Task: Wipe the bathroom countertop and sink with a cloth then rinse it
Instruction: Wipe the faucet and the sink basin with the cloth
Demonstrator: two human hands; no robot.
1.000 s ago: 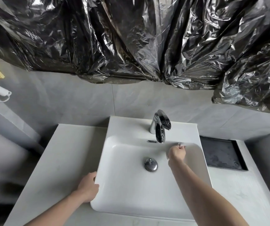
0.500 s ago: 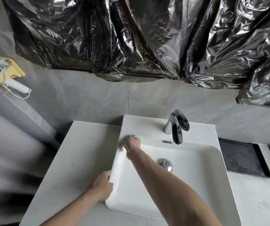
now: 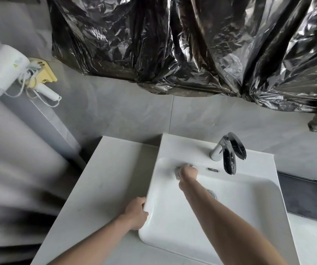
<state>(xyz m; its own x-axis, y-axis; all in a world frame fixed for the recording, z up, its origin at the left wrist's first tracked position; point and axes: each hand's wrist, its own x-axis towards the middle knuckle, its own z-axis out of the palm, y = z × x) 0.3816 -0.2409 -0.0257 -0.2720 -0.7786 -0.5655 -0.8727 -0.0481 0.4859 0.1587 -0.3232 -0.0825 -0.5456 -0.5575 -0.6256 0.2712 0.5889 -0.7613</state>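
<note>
At the far left inner wall of the white sink, the right hand presses a small grey cloth, its grip clamped around the wad, which is mostly hidden under the fingers. Just right of it stands the chrome faucet. On the sink's near left edge the left hand rests, fingers curled over the rim, beside the pale desk.
</note>
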